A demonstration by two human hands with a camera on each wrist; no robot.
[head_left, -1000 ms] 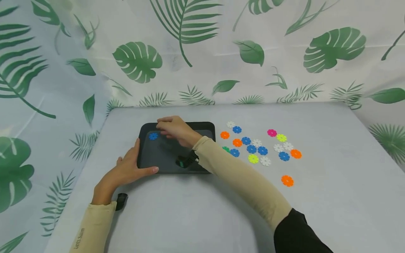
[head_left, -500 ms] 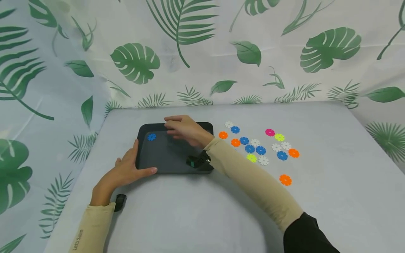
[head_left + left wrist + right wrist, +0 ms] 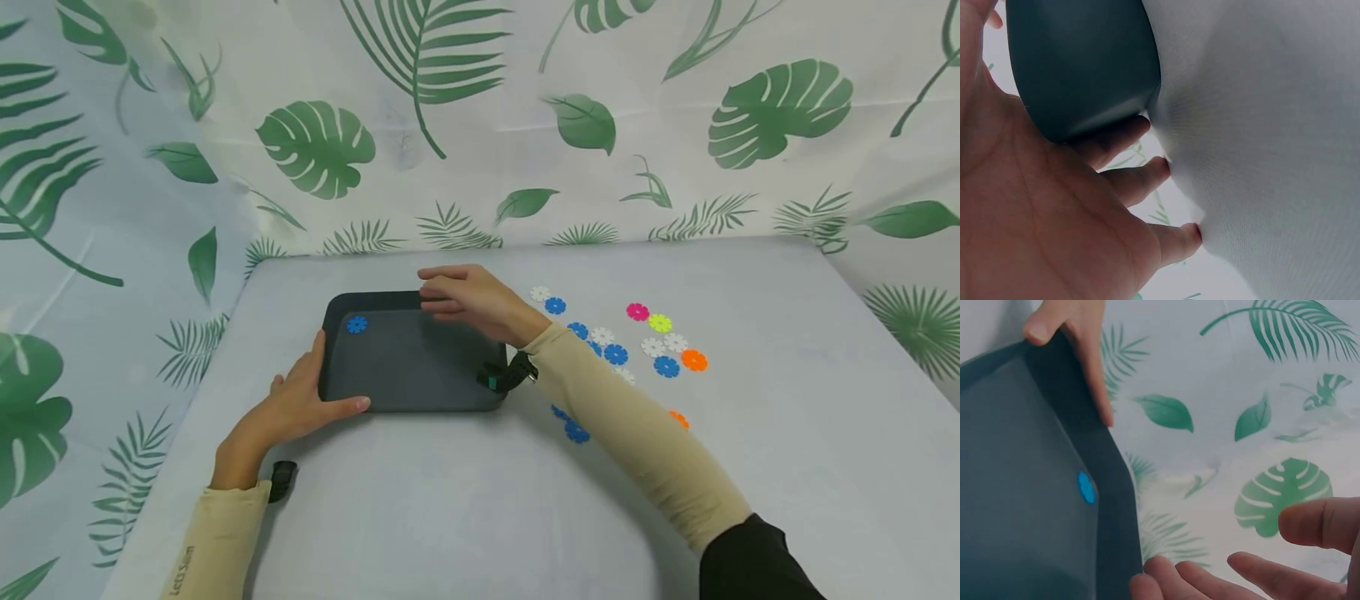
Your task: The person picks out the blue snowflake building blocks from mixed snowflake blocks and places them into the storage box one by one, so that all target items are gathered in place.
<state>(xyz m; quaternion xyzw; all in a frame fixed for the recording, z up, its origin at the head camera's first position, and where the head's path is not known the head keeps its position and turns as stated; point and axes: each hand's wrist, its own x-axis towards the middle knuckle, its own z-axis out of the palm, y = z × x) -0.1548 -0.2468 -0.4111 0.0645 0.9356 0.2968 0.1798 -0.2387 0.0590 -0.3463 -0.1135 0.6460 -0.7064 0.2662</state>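
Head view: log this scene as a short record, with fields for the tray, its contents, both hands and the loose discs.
Tray: dark, rectangular, on the table
In the tray: one blue disc, toward the far left corner
Left hand: at the tray's left side, thumb at its near edge
Right hand: over the tray's far edge, nothing seen in it
Loose discs: right of the tray; white, blue, pink, yellow, orange
Hidden: some discs, partly, by the right sleeve

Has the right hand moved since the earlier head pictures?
Yes, the right hand has shifted rightward, farther from the blue disc in the dark tray.
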